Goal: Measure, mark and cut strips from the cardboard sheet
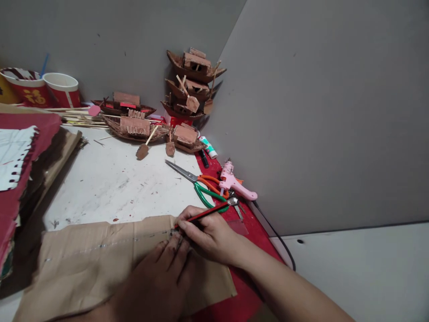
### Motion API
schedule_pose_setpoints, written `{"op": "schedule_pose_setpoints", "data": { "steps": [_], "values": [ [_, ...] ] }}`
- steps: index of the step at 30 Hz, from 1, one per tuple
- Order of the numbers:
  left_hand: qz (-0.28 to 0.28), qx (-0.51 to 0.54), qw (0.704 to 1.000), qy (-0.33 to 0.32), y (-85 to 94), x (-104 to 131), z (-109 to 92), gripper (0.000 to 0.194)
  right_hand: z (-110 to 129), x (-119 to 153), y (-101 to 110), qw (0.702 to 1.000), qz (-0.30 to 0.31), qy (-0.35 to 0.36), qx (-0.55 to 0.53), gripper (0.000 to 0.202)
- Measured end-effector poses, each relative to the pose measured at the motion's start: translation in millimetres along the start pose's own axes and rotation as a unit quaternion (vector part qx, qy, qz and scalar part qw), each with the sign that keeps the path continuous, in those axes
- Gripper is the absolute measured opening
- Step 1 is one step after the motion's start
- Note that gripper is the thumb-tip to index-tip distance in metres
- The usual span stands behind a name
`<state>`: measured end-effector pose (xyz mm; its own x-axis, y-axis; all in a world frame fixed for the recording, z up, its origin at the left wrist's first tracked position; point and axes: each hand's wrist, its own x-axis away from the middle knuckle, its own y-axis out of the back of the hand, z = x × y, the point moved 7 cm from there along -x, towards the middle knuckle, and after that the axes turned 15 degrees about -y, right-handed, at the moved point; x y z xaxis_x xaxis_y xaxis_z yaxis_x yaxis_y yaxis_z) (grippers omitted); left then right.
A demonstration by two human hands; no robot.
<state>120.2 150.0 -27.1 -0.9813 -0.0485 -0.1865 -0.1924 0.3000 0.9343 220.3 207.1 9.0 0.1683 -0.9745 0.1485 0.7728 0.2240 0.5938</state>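
A red-and-black pencil (204,214) is pinched in my right hand (212,235), its tip down on a creased sheet of brown cardboard (83,264). My left hand (157,277) lies on the same sheet with its fingers stretched out, their ends close beside the pencil tip. Across the upper part of the cardboard runs a faint broken line (102,246), leading left from my fingers. Just beyond my right hand are scissors (197,179) with one orange and one green handle, and a pink glue gun (234,181).
Several brown model boats (136,127) stand at the back, some stacked by the wall (301,112). Thin sticks (80,118) and red paper cups (63,91) are back left. Red card and cardboard (43,129) pile up at left. A black cord (278,237) trails right.
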Motion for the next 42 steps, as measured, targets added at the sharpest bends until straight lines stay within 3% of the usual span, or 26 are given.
{"op": "schedule_pose_setpoints", "data": {
  "steps": [6, 13, 20, 25, 30, 36, 38, 42],
  "values": [
    [0.012, 0.043, 0.999, 0.023, 2.3, -0.6, 2.5, 0.070, 4.6, 4.7, 1.3, 0.998, -0.009, 0.019, 0.067, 0.019],
    [0.021, 0.054, 0.998, 0.026, -11.2, 1.4, 2.1, 0.069, -2.8, 7.3, 14.0, 0.994, -0.027, -0.019, 0.108, 0.023],
    [0.017, 0.039, 0.999, 0.034, -10.4, 1.6, -1.6, 0.070, -13.5, 18.4, 29.4, 0.984, -0.049, -0.072, 0.159, 0.025],
    [0.014, 0.004, 0.998, 0.068, -7.9, 1.5, -0.5, 0.070, -26.0, 29.5, 44.1, 0.971, -0.112, -0.100, 0.185, 0.027],
    [0.023, 0.025, 0.999, 0.031, -15.4, 1.7, -1.9, 0.077, -41.2, 41.0, 55.5, 0.960, -0.155, -0.115, 0.201, 0.031],
    [0.004, 0.020, 0.999, 0.039, -15.5, 4.3, 0.8, 0.075, -49.5, 73.5, 77.5, 0.946, -0.300, -0.099, 0.075, 0.017],
    [0.011, 0.018, 1.000, 0.018, -13.2, 4.1, -1.5, 0.080, -50.3, 75.0, 74.5, 0.951, -0.285, -0.087, 0.079, 0.020],
    [0.039, 0.021, 0.999, 0.032, -3.3, 3.0, -4.5, 0.075, -46.4, 69.8, 49.8, 0.975, -0.151, -0.019, 0.164, 0.028]
  ]
}}
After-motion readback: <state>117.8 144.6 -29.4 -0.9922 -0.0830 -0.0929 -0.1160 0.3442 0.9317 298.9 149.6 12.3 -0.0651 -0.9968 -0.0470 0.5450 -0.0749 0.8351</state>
